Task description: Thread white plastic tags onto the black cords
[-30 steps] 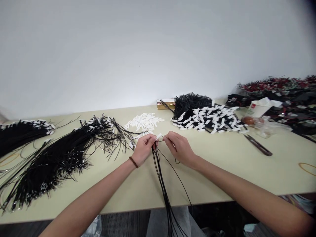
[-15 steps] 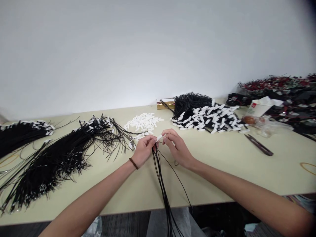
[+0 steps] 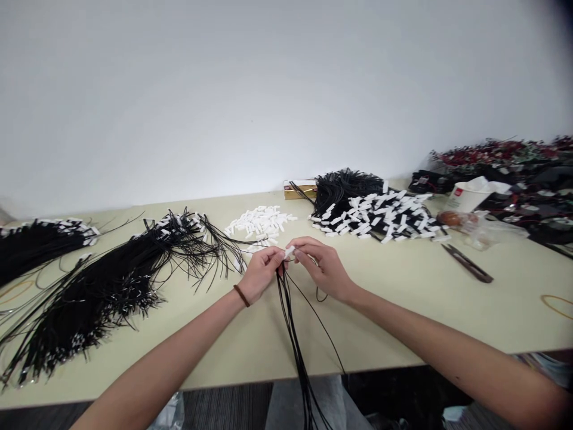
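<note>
Above the middle of the table, my left hand (image 3: 263, 272) pinches a small white plastic connector (image 3: 290, 251) between thumb and forefinger. A bunch of black wires (image 3: 290, 325) hangs from the same hand, down past the table's front edge. My right hand (image 3: 323, 269) is closed at the other side of the connector, thumb and forefinger together on a thin black wire (image 3: 320, 295) that loops below the palm. The wire's tip is hidden by the fingers. Just beyond my hands lies a heap of loose white connectors (image 3: 259, 221).
Bundles of black wires (image 3: 98, 304) spread over the left side. Wires with white connectors (image 3: 385, 215) are piled at the back right, beside a small gold box (image 3: 299, 190). Dark thread snips (image 3: 468, 263), a paper cup (image 3: 470, 194) and a plastic bag (image 3: 487, 230) lie further right.
My right hand has shifted very slightly, its fingers nearer the connector. My left hand holds the connector and wire bunch in the same place.
</note>
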Motion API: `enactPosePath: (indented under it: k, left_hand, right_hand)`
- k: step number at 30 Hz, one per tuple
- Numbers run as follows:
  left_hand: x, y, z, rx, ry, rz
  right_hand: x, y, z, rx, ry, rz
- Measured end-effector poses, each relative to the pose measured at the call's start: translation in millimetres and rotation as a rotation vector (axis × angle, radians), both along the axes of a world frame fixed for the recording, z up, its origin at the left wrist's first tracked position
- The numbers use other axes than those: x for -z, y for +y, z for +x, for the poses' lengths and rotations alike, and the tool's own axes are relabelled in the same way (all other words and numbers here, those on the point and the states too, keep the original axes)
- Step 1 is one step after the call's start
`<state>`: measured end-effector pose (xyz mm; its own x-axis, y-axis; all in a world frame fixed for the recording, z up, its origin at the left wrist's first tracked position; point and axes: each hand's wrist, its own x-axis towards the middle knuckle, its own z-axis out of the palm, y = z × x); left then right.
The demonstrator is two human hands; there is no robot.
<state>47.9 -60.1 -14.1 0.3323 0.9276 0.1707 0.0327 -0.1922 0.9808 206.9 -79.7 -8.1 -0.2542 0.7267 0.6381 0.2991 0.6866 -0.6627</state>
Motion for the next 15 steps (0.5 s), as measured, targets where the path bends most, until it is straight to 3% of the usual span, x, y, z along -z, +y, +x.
enactPosePath:
  k: [8,15]
  left_hand:
    - [0.0,-0.7,0.9,0.009,-0.014,-0.004]
    - [-2.1,-1.3,1.1,-0.023,0.005,-0.007]
  right_hand:
    - [-2.9,-0.7,-0.3,-0.002,-0.011,0.001]
    - [0.2,0.0,-0.3,0.078,-0.060,0.133]
